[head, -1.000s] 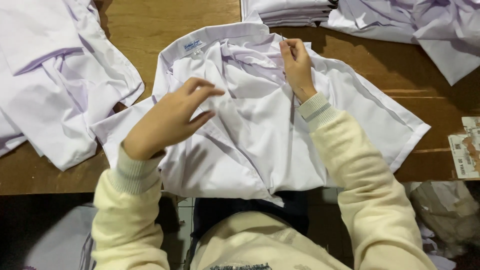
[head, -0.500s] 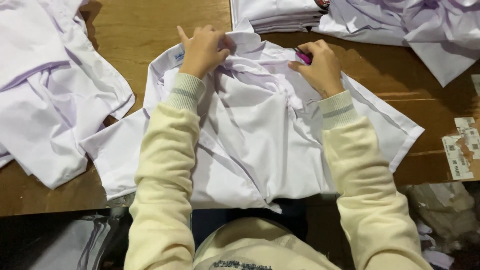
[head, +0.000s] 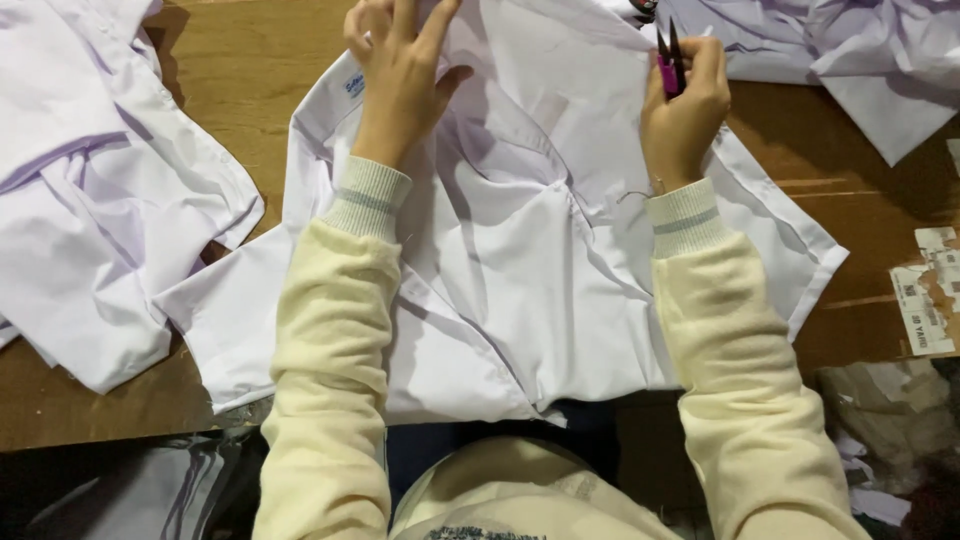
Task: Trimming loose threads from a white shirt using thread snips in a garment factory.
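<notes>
We see a brown wooden surface (head: 250, 80) with a worn, scuffed grain, lit evenly from above. Torn paper labels (head: 925, 295) stick to its right edge. Below its near edge the floor lies dark, with crumpled plastic (head: 880, 420) at the right.

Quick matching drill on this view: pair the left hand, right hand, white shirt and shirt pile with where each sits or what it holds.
Things:
1. left hand
2. right hand
3. white shirt
4. shirt pile

States:
A. heaped at the left of the wooden table
B. holds small pink-handled snips
C. spread flat under both arms
D. fingers spread on the fabric near the collar

Pairs: 1-D, 2-B, 3-C, 4-A
</notes>
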